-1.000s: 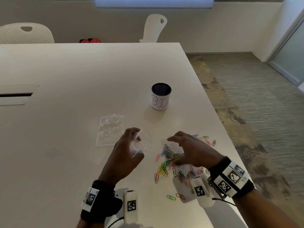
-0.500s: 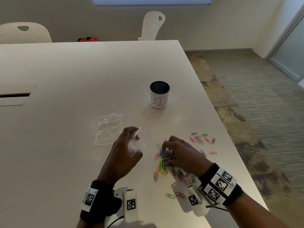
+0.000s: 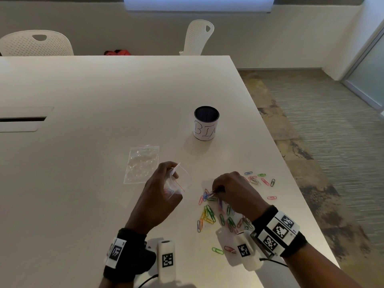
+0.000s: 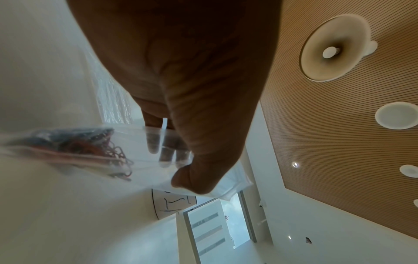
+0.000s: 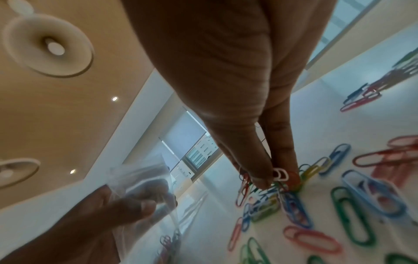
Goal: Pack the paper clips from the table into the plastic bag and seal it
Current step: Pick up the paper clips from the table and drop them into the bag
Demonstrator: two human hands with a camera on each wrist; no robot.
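Observation:
My left hand (image 3: 166,183) holds a small clear zip bag (image 3: 180,181) just above the white table (image 3: 83,100), thumb and fingers pinching its mouth; several coloured paper clips (image 4: 90,148) lie inside it. My right hand (image 3: 220,192) is down on the pile of coloured paper clips (image 3: 209,215), thumb and fingers pinching a small bunch of clips (image 5: 280,176) at the pile's far edge. More clips (image 3: 259,179) lie scattered to the right of that hand and near my wrist (image 3: 223,250).
A second flat clear bag (image 3: 142,164) lies on the table left of the held one. A black cup with a white label (image 3: 206,123) stands farther back. The table's right edge (image 3: 291,183) runs close to the clips. Two white chairs stand beyond the far side.
My right hand came down from a spread hover over the pile and closed its fingertips on clips. The left hand and its bag stayed in place.

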